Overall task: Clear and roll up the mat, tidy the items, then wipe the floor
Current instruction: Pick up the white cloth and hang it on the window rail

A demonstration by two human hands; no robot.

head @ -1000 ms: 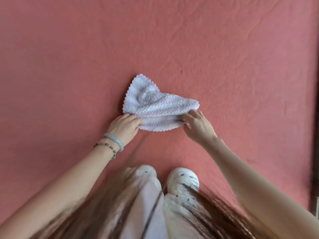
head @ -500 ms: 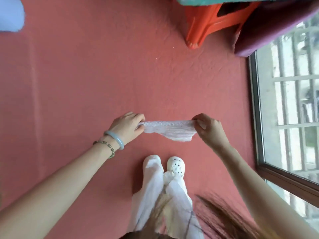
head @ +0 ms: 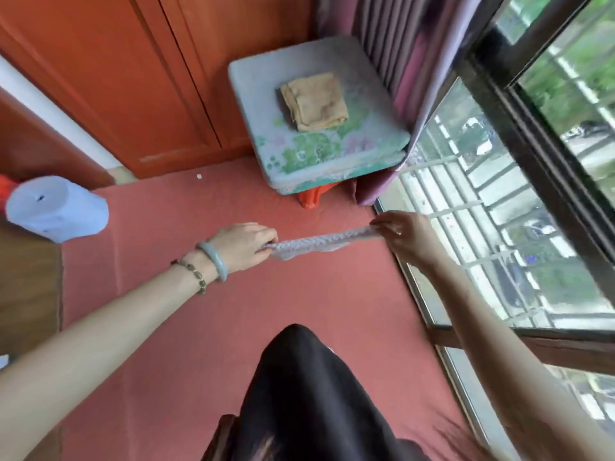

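A white knitted cloth (head: pixel 319 243) hangs stretched between my two hands, well above the red floor (head: pixel 206 327). My left hand (head: pixel 244 246) pinches its left end; my right hand (head: pixel 404 239) pinches its right end near the window. At the far left stands a pale blue rolled-up mat (head: pixel 55 207), upright on its end.
A stool (head: pixel 309 191) with a floral cushion (head: pixel 319 141) and a folded tan cloth (head: pixel 314 101) stands in the far corner. An orange wooden cabinet (head: pixel 133 78) runs along the back. A purple curtain (head: pixel 392 61) and a barred window (head: pixel 499 227) bound the right side.
Both hands lifted the cloth off the floor and pulled it taut. My view rose from straight down to the room's corner, bringing the stool, cabinet and rolled mat into sight.
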